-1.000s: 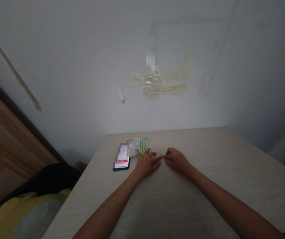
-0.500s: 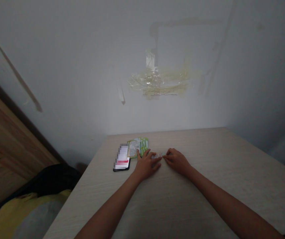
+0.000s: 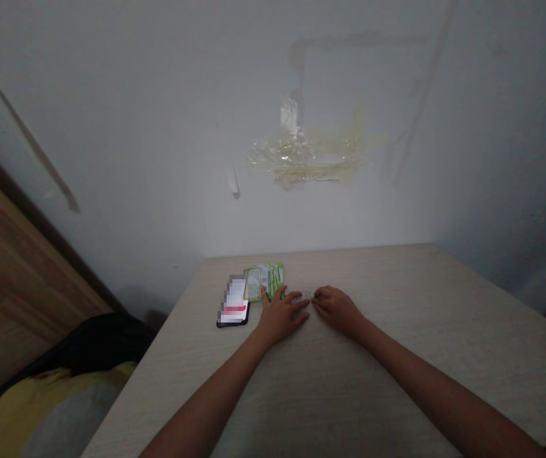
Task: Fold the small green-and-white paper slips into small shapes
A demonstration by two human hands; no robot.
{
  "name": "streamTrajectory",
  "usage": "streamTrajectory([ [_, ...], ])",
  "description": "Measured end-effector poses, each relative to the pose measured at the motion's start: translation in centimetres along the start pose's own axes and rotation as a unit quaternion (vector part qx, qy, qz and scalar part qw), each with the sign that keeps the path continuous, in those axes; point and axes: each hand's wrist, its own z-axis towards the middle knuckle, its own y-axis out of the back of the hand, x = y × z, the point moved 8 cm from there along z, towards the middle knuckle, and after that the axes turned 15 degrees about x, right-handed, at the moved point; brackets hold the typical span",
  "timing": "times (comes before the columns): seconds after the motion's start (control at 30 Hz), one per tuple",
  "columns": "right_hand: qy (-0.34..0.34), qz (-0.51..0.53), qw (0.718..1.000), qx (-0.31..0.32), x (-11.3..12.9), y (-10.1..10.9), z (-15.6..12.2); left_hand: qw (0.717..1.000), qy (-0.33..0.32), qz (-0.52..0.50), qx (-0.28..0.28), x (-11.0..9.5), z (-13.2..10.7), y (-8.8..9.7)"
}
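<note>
Fingers spread, my left hand point(image 3: 281, 316) lies on the table. Its fingertips reach a small pale strip point(image 3: 304, 295) with faint printing, which they partly cover. At the right end of that strip my right hand point(image 3: 337, 306) is closed in a pinch. What its fingertips hold is too small and dark to make out. Just beyond my left thumb lies a fanned pile of green-and-white printed packets point(image 3: 264, 280). A phone point(image 3: 233, 313) with a lit, partly blurred screen lies left of them, touching or under the nearest packet.
The pale wood table point(image 3: 282, 407) meets a grey wall point(image 3: 158, 159) at its far edge. Crumpled clear tape point(image 3: 296, 152) sticks to the wall. Left of the table are a yellow-and-grey cloth point(image 3: 63, 407), something black, and a wooden panel point(image 3: 6, 280).
My right hand's fingertips have shifted slightly and curl in a little more by the strip's end. My left hand, the packets and the phone stay in place.
</note>
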Motion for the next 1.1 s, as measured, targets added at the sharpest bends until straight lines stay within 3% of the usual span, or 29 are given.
streamTrajectory([
  [0.7, 0.035, 0.025, 0.999, -0.006, 0.8, 0.6, -0.3, 1.0, -0.001, -0.013, -0.003, 0.4, 0.2, -0.2],
  [0.87, 0.007, 0.054, 0.998, -0.011, -0.1, 0.5, -0.4, 1.0, -0.001, -0.016, -0.004, 0.4, 0.3, -0.1],
  [1.1, -0.088, 0.073, 0.993, -0.023, -2.2, 0.5, -0.8, 1.0, 0.0, -0.012, -0.009, 0.1, 0.1, 0.1],
])
